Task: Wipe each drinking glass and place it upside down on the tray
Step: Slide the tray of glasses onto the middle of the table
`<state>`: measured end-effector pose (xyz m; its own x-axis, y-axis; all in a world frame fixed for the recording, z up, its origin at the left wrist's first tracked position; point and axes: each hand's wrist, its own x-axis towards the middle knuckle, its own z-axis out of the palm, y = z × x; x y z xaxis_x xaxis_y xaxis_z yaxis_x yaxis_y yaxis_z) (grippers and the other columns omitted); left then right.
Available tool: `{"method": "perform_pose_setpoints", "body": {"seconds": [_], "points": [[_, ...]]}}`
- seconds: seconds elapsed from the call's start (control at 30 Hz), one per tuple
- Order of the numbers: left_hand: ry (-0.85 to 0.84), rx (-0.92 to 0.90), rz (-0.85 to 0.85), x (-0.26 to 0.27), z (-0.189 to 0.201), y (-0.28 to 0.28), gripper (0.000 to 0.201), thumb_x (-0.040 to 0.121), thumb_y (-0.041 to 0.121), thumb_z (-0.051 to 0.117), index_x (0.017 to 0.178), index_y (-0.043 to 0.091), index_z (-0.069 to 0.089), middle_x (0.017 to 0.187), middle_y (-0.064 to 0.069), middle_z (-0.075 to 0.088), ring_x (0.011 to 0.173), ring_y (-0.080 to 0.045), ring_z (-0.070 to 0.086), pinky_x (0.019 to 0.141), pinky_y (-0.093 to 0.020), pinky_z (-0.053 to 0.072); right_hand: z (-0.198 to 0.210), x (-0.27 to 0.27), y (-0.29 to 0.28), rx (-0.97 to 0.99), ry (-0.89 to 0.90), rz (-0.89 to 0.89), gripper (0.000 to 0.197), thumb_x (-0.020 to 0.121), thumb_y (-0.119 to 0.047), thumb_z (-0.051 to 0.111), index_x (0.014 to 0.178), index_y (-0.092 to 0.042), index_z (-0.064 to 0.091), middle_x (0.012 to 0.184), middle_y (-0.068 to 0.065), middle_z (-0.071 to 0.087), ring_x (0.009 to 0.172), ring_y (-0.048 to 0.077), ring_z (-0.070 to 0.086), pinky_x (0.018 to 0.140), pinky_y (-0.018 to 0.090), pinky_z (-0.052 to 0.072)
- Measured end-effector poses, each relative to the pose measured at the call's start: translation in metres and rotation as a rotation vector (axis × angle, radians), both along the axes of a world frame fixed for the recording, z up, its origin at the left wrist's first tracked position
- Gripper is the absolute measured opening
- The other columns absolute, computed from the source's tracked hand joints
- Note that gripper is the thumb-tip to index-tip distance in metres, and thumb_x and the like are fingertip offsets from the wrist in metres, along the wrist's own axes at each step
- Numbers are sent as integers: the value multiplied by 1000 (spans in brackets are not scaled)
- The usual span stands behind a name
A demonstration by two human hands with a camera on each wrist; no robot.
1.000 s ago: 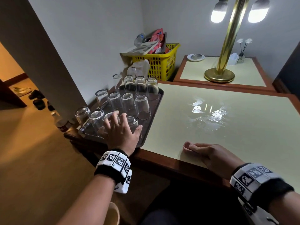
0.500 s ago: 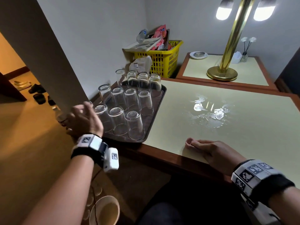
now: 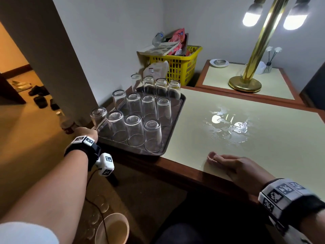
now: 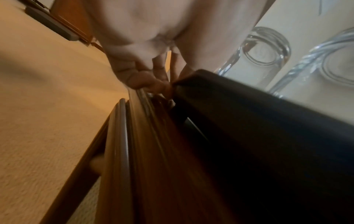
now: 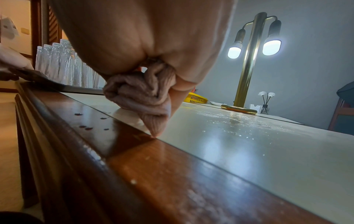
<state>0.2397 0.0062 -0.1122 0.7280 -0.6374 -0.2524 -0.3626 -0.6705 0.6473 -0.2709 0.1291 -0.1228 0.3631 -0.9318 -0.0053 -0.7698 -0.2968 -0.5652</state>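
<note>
Head view: dark tray point(image 3: 177, 110) sits at the table's point(image 3: 246, 138) left end, long axis running away from the person. Twelve drinking glasses point(image 3: 153, 136) stand on it in three rows of four, all mouth down, base up, long axes vertical. Left hand point(image 3: 86, 132) is at the tray's near-left corner, fingers hidden past the knuckles from here. Right hand point(image 3: 235, 164) rests near the table's front edge, fingers curled under, well apart from the tray. Wet patch point(image 3: 228, 127) on the tabletop between the tray and the brass lamp point(image 3: 246, 81). Yellow basket point(image 3: 177, 66) behind the tray. A bowl point(image 3: 112, 229) on the floor below.

Left wrist view: blurred. Left hand point(image 4: 145, 45) has fingers point(image 4: 141, 78) curled down at the tray point(image 4: 249, 121) corner and the wooden table edge point(image 4: 153, 151); looks like contact with the corner, but whether they actually clamp it, cannot tell. Two glasses point(image 4: 266, 50) show above the rim, bases up.

Right wrist view: right hand point(image 5: 153, 37) is closed round a bunched pinkish cloth point(image 5: 141, 97), which hangs down with its tip touching the tabletop point(image 5: 249, 144) by the wooden border. Glasses point(image 5: 63, 65) upright in a line on the tray point(image 5: 57, 87) at far left. Lamp point(image 5: 249, 60) lit, both bulbs.
</note>
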Motion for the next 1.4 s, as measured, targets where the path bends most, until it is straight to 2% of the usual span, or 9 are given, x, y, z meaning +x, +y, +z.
{"method": "perform_pose_setpoints", "body": {"seconds": [0.17,0.27,0.37,0.53,0.73,0.83,1.07,1.23,1.4], "points": [[-14,-10,-54,-2,1,2,64,84,44,70,122,-7,63,126,-24,66,115,-46,62,102,-44,49,15,11,-5,34,49,-44,52,95,2,58,133,-32,65,135,-31,53,127,-3,56,107,5,32],[-81,20,-102,1,-20,-5,61,65,39,65,108,-4,66,110,-24,71,100,-44,68,94,-50,56,30,20,-10,154,-74,-185,43,100,2,54,132,-23,66,132,-17,59,68,-18,64,65,-5,40],[-71,40,-230,-26,-12,4,46,79,31,71,104,-7,67,97,-25,73,91,-40,71,87,-46,59,37,22,-11,222,-138,-258,26,102,-26,60,118,-40,74,127,7,70,37,0,36,39,13,33],[-3,32,-420,-82,7,28,18,79,15,76,69,1,70,70,-17,72,66,-31,67,63,-36,53,44,11,-9,357,-322,-493,36,99,-12,61,116,-41,73,103,10,78,43,17,41,43,21,39],[120,79,-646,-152,4,39,51,82,16,81,37,13,58,43,-3,56,47,-22,48,55,-28,35,44,4,-11,363,-297,-587,58,91,12,47,141,-16,55,103,12,63,67,24,55,43,24,44],[146,80,-764,-193,3,46,48,86,22,79,46,12,55,49,-3,53,59,-24,52,59,-30,34,47,6,-18,272,-199,-627,43,90,-2,54,129,-16,61,96,12,64,71,23,58,63,34,52],[67,180,-1088,-283,7,45,22,82,32,66,75,12,62,98,-19,75,97,-35,72,77,-35,56,47,16,-31,146,-139,-740,21,94,-23,59,113,-18,56,97,10,65,75,23,62,49,20,41],[-88,208,-1260,-326,28,46,29,94,25,58,114,6,70,125,-14,68,118,-31,63,90,-31,49,42,5,-53,179,-53,-825,49,90,-35,67,127,-17,42,112,15,64,89,34,65,72,41,61],[-5,234,-1357,-335,30,31,21,91,21,67,71,13,69,66,-4,65,55,-13,60,48,-17,39,40,-11,-73,176,58,-855,63,85,-37,70,137,-18,39,116,16,66,97,38,66,84,47,60]]}}
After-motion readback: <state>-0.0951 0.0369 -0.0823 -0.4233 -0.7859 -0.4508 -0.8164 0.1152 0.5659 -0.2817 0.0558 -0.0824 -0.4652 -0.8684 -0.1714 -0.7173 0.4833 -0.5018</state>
